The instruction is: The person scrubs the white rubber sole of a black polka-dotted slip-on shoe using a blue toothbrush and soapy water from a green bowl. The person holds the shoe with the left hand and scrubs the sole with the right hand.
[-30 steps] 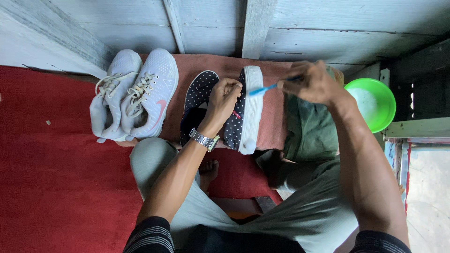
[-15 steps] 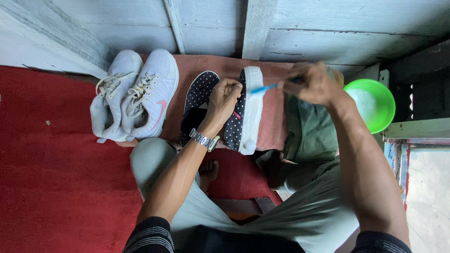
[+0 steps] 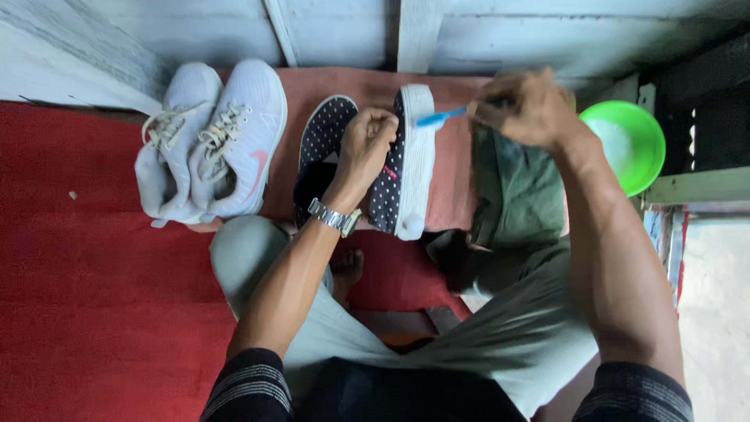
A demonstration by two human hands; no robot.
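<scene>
My left hand point(image 3: 367, 144), with a metal watch on its wrist, grips a dark polka-dot slip-on shoe point(image 3: 402, 168) tilted on its side, its white sole facing right. My right hand point(image 3: 525, 107) is blurred and holds a blue-handled brush point(image 3: 440, 118) whose tip touches the white sole near the top. A second polka-dot shoe point(image 3: 324, 144) lies flat just left of the held one. Both rest on a pinkish cloth point(image 3: 453, 180).
A pair of light grey lace-up sneakers point(image 3: 211, 141) sits at the left on the red carpet point(image 3: 94, 258). A green plastic bowl point(image 3: 629, 144) stands at the right. A dark green cloth point(image 3: 519, 191) lies below my right hand. Pale wooden planks run along the top.
My right hand and the brush shifted slightly along the sole and blurred. The left hand and shoe stayed put.
</scene>
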